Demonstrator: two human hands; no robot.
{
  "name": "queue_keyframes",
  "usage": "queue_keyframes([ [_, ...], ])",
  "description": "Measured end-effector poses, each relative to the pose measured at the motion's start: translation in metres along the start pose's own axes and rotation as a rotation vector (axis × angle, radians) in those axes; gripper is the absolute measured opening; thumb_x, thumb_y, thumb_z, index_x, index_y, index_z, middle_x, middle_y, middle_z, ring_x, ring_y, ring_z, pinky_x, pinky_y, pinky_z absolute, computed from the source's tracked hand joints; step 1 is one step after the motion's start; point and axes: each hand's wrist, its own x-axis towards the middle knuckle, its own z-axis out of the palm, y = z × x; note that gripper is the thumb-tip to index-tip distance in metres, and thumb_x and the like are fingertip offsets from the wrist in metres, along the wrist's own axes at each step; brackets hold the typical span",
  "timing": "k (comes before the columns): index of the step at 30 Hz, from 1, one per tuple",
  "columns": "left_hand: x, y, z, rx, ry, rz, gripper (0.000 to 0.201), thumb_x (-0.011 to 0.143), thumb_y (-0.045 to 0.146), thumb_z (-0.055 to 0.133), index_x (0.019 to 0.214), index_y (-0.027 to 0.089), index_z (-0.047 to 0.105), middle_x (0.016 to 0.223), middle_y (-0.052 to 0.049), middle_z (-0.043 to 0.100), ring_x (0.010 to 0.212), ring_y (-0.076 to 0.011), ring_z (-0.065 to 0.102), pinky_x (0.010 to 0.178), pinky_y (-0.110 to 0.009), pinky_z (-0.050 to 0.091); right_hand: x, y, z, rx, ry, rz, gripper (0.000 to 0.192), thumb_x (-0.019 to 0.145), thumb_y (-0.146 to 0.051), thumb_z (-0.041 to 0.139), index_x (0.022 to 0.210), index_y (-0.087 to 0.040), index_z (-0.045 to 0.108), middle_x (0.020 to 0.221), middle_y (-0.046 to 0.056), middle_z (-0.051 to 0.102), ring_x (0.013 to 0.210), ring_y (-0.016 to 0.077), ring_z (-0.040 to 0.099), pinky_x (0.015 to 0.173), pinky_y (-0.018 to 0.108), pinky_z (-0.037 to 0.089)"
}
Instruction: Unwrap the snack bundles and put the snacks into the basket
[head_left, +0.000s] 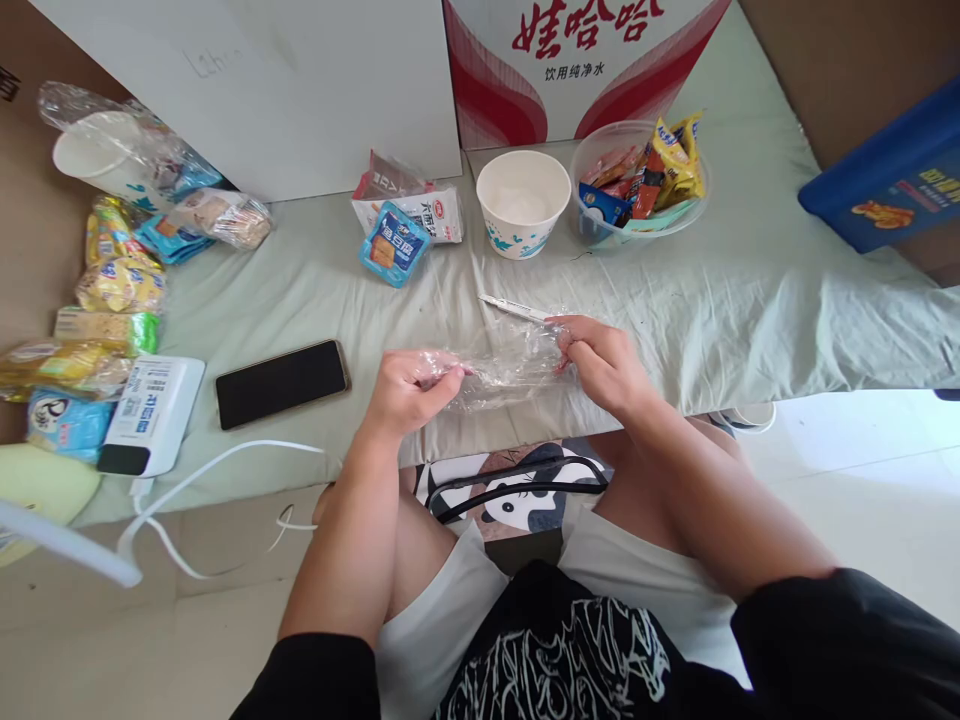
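Hands (409, 388) gripping plastic bag (504, 362) ends

Left hand (409, 392) and right hand (604, 362) pinched shut, knuckles up, thumbs facing inward, forearms converging.

Surface: low table under a pale green cloth (712, 300), wrinkled. Both hands grip a clear plastic bag (502, 365) at the near edge. Just beyond the grip: a thin white stick (514, 308). Further back: blue snack packet (395, 245) against a white packet (427, 212), paper bowl (523, 203), clear tub of snacks (637, 185). Left of the grip: black phone (282, 382), then white power bank (154, 412) with cable (225, 455), snack packs (112, 290) at far left.
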Motion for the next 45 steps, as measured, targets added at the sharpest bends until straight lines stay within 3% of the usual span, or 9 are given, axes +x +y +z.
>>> queue_keyframes([
  [3, 0.002, -0.001, 0.001, 0.111, -0.134, 0.047, 0.05, 0.078, 0.03, 0.064, 0.039, 0.019, 0.036, 0.095, -0.009, 0.084, 0.047, -0.0103, 0.058, 0.047, -0.028, 0.042, 0.0, 0.0, 0.001, -0.021, 0.027, -0.007, 0.027, 0.081, -0.023, 0.041, 0.058, -0.024, 0.054, 0.085, 0.008, 0.075, 0.122, 0.0277, 0.068, 0.093, 0.037, 0.055],
  [6, 0.006, -0.003, 0.001, 0.178, -0.049, 0.002, 0.046, 0.077, 0.029, 0.065, 0.041, 0.017, 0.04, 0.113, -0.008, 0.082, 0.039, -0.0019, 0.038, 0.045, -0.028, 0.038, 0.0, -0.001, -0.002, -0.041, 0.068, 0.049, 0.024, 0.081, -0.024, 0.041, 0.062, -0.024, 0.055, 0.09, 0.007, 0.075, 0.103, 0.0265, 0.071, 0.087, 0.038, 0.055],
  [11, 0.011, -0.006, -0.001, -0.064, 0.063, -0.144, 0.027, 0.076, 0.044, 0.073, 0.066, 0.019, 0.068, 0.07, -0.003, 0.072, 0.053, -0.0112, 0.055, 0.05, -0.026, 0.044, 0.001, -0.001, -0.012, -0.103, 0.089, 0.25, 0.018, 0.081, -0.027, 0.043, 0.07, -0.023, 0.057, 0.062, 0.002, 0.062, 0.062, 0.0195, 0.06, 0.066, 0.033, 0.045],
  [15, 0.013, -0.01, 0.002, -0.189, 0.014, -0.226, 0.04, 0.075, 0.049, 0.077, 0.06, 0.021, 0.052, 0.058, 0.0, 0.063, 0.055, -0.014, 0.06, 0.052, -0.026, 0.048, 0.002, 0.0, -0.014, -0.103, 0.105, 0.298, 0.019, 0.08, -0.027, 0.047, 0.089, -0.023, 0.063, 0.061, -0.001, 0.063, 0.062, 0.0191, 0.06, 0.065, 0.031, 0.042],
  [18, 0.015, -0.012, 0.004, -0.177, 0.05, -0.305, 0.046, 0.077, 0.045, 0.076, 0.061, 0.024, 0.04, 0.045, 0.006, 0.049, 0.041, -0.011, 0.049, 0.04, -0.023, 0.036, 0.001, -0.003, -0.013, -0.098, 0.09, 0.297, 0.02, 0.083, -0.035, 0.053, 0.095, -0.022, 0.063, 0.065, -0.001, 0.064, 0.062, 0.0181, 0.06, 0.066, 0.031, 0.041],
  [30, 0.018, -0.03, -0.009, -0.115, 0.292, -0.369, 0.025, 0.078, 0.032, 0.072, 0.088, 0.027, 0.05, 0.047, 0.011, 0.045, 0.038, -0.0107, 0.039, 0.042, -0.025, 0.027, 0.006, -0.002, -0.013, -0.333, 0.179, 0.317, 0.037, 0.09, -0.038, 0.052, 0.057, -0.022, 0.05, 0.053, 0.001, 0.048, 0.054, 0.0152, 0.039, 0.058, 0.031, 0.028],
  [36, 0.013, -0.031, -0.015, 0.153, 0.396, -0.334, 0.023, 0.075, 0.022, 0.073, 0.084, 0.025, 0.052, 0.048, 0.011, 0.047, 0.043, -0.0123, 0.043, 0.053, -0.028, 0.035, 0.004, 0.007, -0.009, -0.414, 0.115, 0.309, 0.023, 0.086, -0.04, 0.057, 0.074, -0.022, 0.065, 0.061, 0.003, 0.058, 0.059, 0.0176, 0.047, 0.058, 0.029, 0.03],
  [41, 0.016, -0.034, -0.011, 0.348, 0.409, -0.17, 0.033, 0.068, 0.025, 0.082, 0.094, 0.024, 0.062, 0.091, -0.003, 0.073, 0.086, -0.0228, 0.064, 0.081, -0.035, 0.048, -0.001, 0.016, 0.0, -0.583, 0.239, 0.028, 0.051, 0.079, -0.029, 0.065, 0.129, -0.021, 0.064, 0.116, 0.014, 0.067, 0.099, 0.0305, 0.063, 0.081, 0.043, 0.051],
  [45, 0.019, -0.031, -0.006, 0.281, 0.268, -0.16, 0.037, 0.073, 0.024, 0.078, 0.107, 0.026, 0.065, 0.093, -0.003, 0.075, 0.093, -0.0241, 0.067, 0.091, -0.039, 0.05, -0.008, 0.014, 0.01, -0.567, 0.031, -0.351, 0.058, 0.08, -0.016, 0.058, 0.137, -0.025, 0.059, 0.144, 0.015, 0.057, 0.133, 0.0365, 0.053, 0.103, 0.055, 0.048],
])
